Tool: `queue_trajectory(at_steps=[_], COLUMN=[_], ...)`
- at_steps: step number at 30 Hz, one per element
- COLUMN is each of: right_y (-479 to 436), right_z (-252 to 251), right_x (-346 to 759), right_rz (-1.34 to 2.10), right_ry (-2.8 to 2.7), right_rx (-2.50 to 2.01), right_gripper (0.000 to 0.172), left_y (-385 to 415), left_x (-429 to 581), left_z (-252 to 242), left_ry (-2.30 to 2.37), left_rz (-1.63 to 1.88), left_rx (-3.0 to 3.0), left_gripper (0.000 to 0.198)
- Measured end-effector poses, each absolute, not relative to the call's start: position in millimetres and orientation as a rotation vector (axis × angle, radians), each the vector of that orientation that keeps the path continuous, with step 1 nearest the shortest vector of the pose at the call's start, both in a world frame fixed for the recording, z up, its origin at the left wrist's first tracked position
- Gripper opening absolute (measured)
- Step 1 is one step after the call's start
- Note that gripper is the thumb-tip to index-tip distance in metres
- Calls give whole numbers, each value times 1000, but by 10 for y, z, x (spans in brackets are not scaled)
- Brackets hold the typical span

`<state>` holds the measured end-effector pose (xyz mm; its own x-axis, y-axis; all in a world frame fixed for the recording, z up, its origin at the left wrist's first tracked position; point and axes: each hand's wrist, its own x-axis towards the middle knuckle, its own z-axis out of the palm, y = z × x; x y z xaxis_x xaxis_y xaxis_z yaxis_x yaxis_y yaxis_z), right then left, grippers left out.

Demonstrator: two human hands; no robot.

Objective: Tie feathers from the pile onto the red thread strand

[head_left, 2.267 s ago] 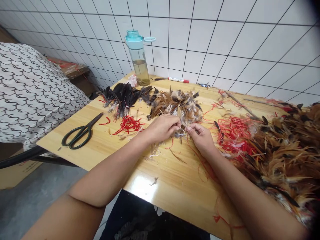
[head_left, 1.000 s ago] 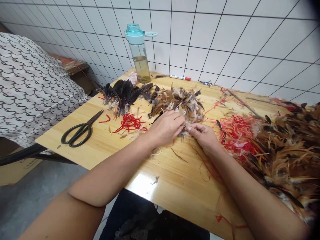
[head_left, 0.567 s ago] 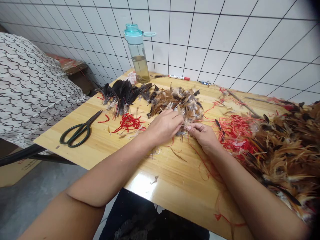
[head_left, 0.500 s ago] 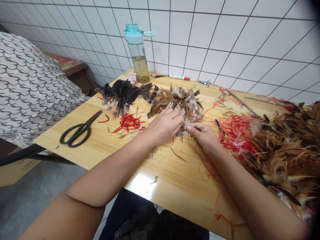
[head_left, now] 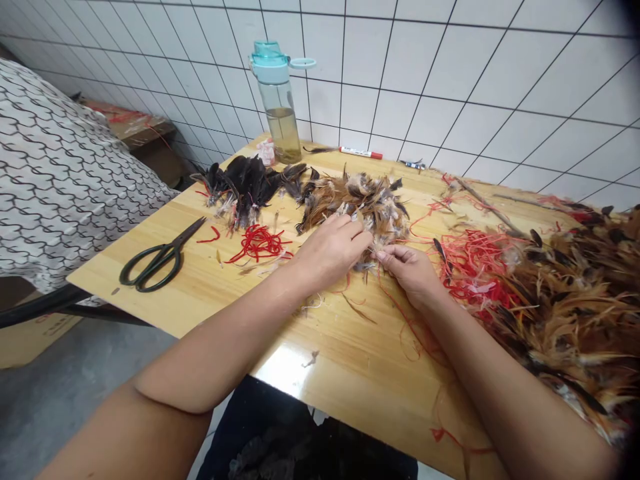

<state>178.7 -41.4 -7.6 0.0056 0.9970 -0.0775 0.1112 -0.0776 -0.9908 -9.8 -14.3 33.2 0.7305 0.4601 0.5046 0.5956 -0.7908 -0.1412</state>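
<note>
In the head view my left hand [head_left: 334, 252] is closed, its fingers bent down over the lower edge of a pile of brown and grey feathers [head_left: 350, 197]. My right hand [head_left: 411, 268] meets it from the right, thumb and forefinger pinched on the pale ends of some feathers. The two hands' fingertips almost touch, and what lies right between them is partly hidden. A thin red string [head_left: 395, 303] runs from under the pinch down across the table. Left of my left hand lies a small heap of cut red cord [head_left: 260, 243].
Black scissors [head_left: 163, 257] lie on the wooden table [head_left: 320, 347] at left. Behind are black feather bundles [head_left: 247, 190], a water bottle [head_left: 283, 120] and a red marker [head_left: 360, 153]. Tangled red string [head_left: 477, 267] and a large brown feather heap [head_left: 575, 300] fill the right, near a tiled wall [head_left: 380, 60].
The view has shifted slightly. Both hands stay together at the feathers, with the left fingers moved a little over the pinch. Nothing has been let go.
</note>
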Motion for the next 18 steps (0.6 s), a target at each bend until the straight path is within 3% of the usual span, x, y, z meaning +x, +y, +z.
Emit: queue_trajectory(at_steps=[18], right_y=[-416], right_z=[-58], right_x=[1787], right_rz=[1187], right_ry=[-1328], right_rx=[-1360], right_gripper=[30], left_y=[-156], left_x=[-69], left_z=[281], left_ry=[-785], left_rz=[-677], left_rx=[-2724], left_gripper=[19])
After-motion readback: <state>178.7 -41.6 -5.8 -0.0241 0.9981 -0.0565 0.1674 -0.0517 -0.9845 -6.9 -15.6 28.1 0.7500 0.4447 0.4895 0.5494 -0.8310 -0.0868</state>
